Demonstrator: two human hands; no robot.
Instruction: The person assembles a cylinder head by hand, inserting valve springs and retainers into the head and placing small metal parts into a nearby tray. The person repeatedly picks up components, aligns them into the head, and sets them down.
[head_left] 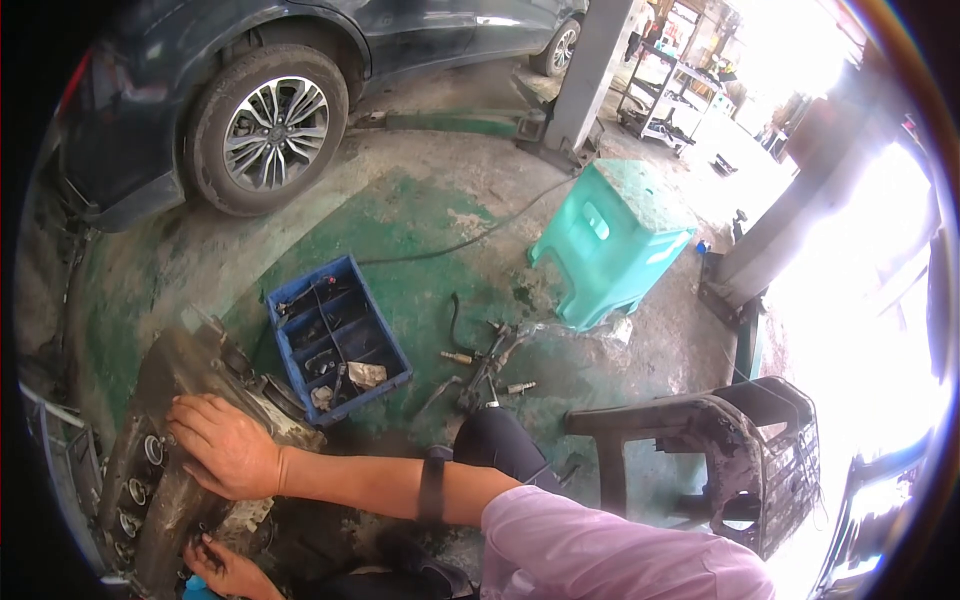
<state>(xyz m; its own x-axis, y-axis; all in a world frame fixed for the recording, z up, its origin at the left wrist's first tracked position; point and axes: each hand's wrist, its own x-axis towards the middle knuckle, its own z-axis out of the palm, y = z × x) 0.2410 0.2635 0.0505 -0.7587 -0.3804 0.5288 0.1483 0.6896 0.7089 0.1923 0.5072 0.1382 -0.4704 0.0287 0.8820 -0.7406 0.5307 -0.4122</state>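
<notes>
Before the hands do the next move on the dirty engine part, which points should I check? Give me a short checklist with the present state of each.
1. Steadying hand: the right hand lies flat on top of the engine part. Ok.
2. Second hand: the left hand is at the lower edge of the part, fingers curled; what it holds, cannot tell.
3. Part seated stably on the floor: cannot tell, its underside is hidden.
4. Tools in reach: the blue parts tray stands right beside the part. Ok.
5. Floor: loose tools and bolts lie near the knee. Not ok.
</notes>
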